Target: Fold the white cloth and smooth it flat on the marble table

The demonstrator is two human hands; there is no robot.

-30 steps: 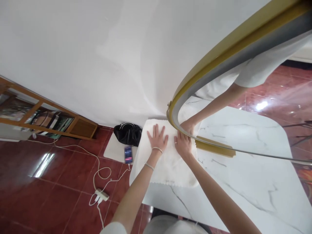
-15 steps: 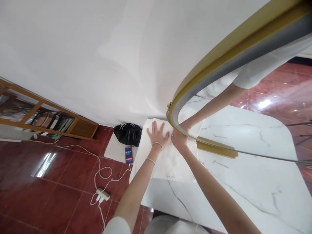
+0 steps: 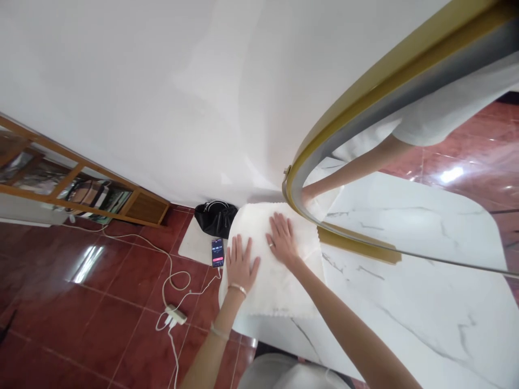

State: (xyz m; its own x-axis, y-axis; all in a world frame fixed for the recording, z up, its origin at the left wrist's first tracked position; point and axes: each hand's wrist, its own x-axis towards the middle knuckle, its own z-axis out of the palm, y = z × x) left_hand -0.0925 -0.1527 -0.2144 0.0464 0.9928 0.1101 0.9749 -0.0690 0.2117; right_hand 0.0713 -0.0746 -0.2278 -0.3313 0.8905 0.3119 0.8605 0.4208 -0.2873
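Cloth [image 3: 275, 286], white, lies spread under both yr palms, on the marble table [image 3: 405, 302] at its corner. L hand [image 3: 241, 263]: flat on the cloth's left edge, palm down, fingers splayed, bracelet at wrist, forearm coming up from below. R hand [image 3: 281, 240]: just beside it, further up the cloth, also flat w/ fingers spread, ring showing, arm stretched out diagonally. Both press flat; neither pinches the fabric. Right of yr R hand, close by, a gold-framed mirror [image 3: 357, 246] stands on the table.
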